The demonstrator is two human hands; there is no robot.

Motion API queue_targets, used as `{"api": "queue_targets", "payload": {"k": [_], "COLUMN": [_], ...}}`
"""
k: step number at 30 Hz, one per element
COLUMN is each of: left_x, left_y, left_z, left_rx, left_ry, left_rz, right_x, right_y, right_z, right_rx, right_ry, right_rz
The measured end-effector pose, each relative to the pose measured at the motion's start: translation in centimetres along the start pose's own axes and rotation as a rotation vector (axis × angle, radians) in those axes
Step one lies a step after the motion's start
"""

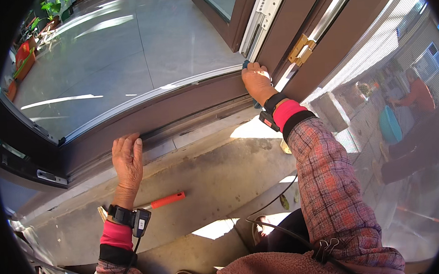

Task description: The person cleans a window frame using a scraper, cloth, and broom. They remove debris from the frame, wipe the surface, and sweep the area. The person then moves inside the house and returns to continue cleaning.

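My right hand [257, 81] grips a dark blue-green cloth [245, 64], most of it hidden under the fingers, at the right corner of the brown window frame's sill [186, 105]. A bit of similar cloth shows below the wrist. My left hand [127, 155] rests its fingertips at the outer edge of the sill, with nothing seen in it; the fingers are loosely bent. Below it, a tool with a red handle [168, 199] lies on the concrete ledge [214, 175], its head partly hidden behind the left wrist.
An open brown sash [235, 32] stands inside at the upper right, near a white hinge [270, 7]. A brass-coloured hinge [302, 50] is on the frame. A mesh screen [360, 127] reflects or shows a seated person at right. Planters [25, 64] stand at the upper left.
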State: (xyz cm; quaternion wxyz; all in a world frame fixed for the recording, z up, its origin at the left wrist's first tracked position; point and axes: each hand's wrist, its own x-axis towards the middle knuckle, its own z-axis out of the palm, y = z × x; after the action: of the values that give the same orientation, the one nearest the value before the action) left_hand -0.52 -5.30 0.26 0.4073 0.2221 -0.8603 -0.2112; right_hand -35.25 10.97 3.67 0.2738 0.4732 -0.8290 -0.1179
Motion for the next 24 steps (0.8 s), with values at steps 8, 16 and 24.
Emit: {"api": "queue_targets", "payload": {"k": [8,16,24], "left_x": [1.0,1.6,1.5], "left_y": [-5.7,-8.5,-9.0], "left_z": [-2.7,-3.5,-3.2], "left_rx": [0.296,0.319,0.312], "left_ry": [0.147,0.235,0.215], "left_rz": [0.058,0.021,0.007], "right_x": [-1.2,-1.1,0.7], "right_y": [-0.4,-1.0,-2.0], "right_z": [1.1,0.5,1.4], "right_rx": [-0.096,0.038,0.125], "right_ry": [-0.147,-0.229,-0.122], "right_rz": [0.001,0.161,0.311]}}
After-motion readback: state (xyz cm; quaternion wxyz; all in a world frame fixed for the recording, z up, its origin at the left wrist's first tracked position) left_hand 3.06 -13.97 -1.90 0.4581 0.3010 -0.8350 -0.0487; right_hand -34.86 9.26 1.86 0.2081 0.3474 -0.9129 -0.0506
